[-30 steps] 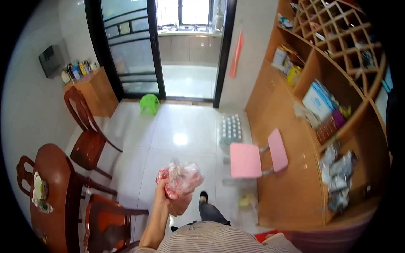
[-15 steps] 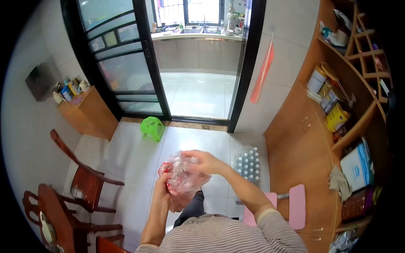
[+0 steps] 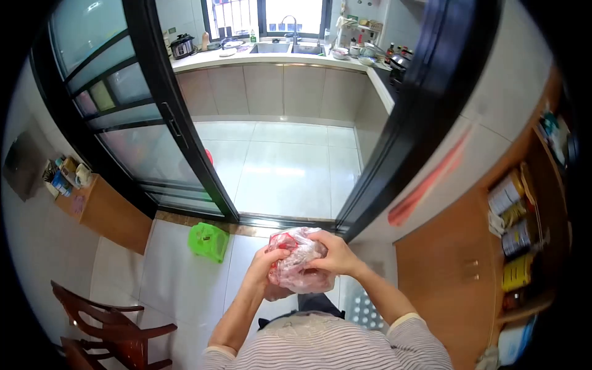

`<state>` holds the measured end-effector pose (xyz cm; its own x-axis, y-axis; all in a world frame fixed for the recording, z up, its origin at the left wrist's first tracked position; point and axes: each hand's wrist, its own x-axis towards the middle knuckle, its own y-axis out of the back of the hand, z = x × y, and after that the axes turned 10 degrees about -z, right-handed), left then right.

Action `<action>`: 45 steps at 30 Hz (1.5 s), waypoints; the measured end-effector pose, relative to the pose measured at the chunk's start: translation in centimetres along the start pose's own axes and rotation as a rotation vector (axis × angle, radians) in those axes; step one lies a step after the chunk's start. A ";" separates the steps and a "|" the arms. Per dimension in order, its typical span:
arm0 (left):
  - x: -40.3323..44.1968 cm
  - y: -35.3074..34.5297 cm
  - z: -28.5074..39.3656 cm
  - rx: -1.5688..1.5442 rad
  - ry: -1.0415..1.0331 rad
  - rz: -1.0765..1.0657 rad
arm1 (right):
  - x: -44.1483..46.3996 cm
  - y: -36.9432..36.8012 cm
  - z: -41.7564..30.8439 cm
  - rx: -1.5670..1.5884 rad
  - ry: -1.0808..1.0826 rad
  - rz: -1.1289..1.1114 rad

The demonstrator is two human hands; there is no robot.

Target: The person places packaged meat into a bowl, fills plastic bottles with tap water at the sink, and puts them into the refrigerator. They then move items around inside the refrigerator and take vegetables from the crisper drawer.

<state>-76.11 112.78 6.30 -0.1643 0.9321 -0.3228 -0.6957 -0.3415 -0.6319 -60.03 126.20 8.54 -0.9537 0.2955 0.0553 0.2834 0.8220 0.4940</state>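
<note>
A crumpled clear plastic bag [image 3: 302,271] with red markings is held in front of my body, a little short of the kitchen doorway. My left hand [image 3: 269,264] grips its left side, thumb on top by the red part. On the other side my right hand [image 3: 336,256] is closed on the bag, thumb and fingers pressing into the film. Pinkish contents seem to show through the plastic, but I cannot make out what they are.
A black-framed sliding door [image 3: 172,123] stands on the left of the doorway, with a green stool [image 3: 208,242] before it. A wooden cabinet [image 3: 444,277] lines the right. Beyond are the kitchen counter [image 3: 265,58] and sink [image 3: 271,47]. A wooden chair [image 3: 117,327] is at lower left.
I have moved forward, so the doorway and kitchen appear nearer. My right hand has come down onto the bag's right side, and the bag is bunched more compactly between both hands.
</note>
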 end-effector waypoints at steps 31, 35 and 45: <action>67.8 23.7 51.5 -0.209 -0.239 0.225 | 82.0 34.8 22.7 0.087 0.071 0.131; 74.0 32.0 57.9 -0.281 -0.324 0.350 | 93.9 36.3 31.8 0.450 -0.076 0.291; 86.7 45.1 77.6 -0.260 -0.396 0.608 | 123.7 37.2 41.8 0.514 -0.388 -0.041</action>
<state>-175.94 187.53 4.52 -0.7373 0.5285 -0.4209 -0.2246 -0.7792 -0.5851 -163.29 213.70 -2.52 -0.8865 0.3342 -0.3199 0.3512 0.9363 0.0050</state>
